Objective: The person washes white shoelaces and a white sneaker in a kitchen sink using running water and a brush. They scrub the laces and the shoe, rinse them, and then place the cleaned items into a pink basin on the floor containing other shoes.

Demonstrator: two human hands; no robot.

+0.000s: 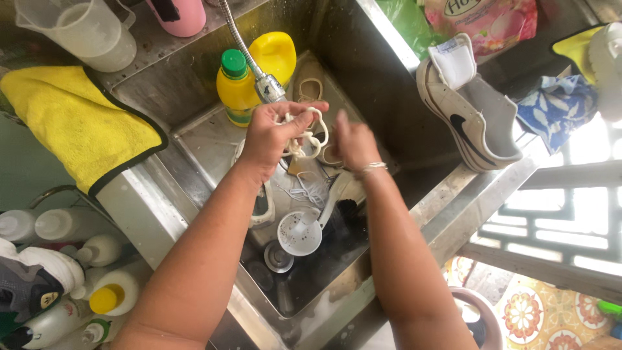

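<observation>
Head view: both hands over the steel sink [194,139]. Left hand [272,133] clenched on a bunch of white shoelace [310,133], held just under the flexible faucet head [269,87]. Right hand [355,142] beside it, near the lace — blurred, can't tell if it grips anything. More loose lace [304,191] lies in the basin below the hands, next to a white round strainer-like piece [299,233] and the drain [278,256].

Back of basin: yellow bottle with green cap [236,87] and a yellow jug [275,55] — both just behind the faucet head. White sneaker [470,113] rests on the sink's right rim, tilted, its toe towards the near edge. Yellow cloth [78,123] draped over the left rim; clear measuring jug [84,29] at the far left corner. White bottles [97,272] clustered outside the sink's left wall.
</observation>
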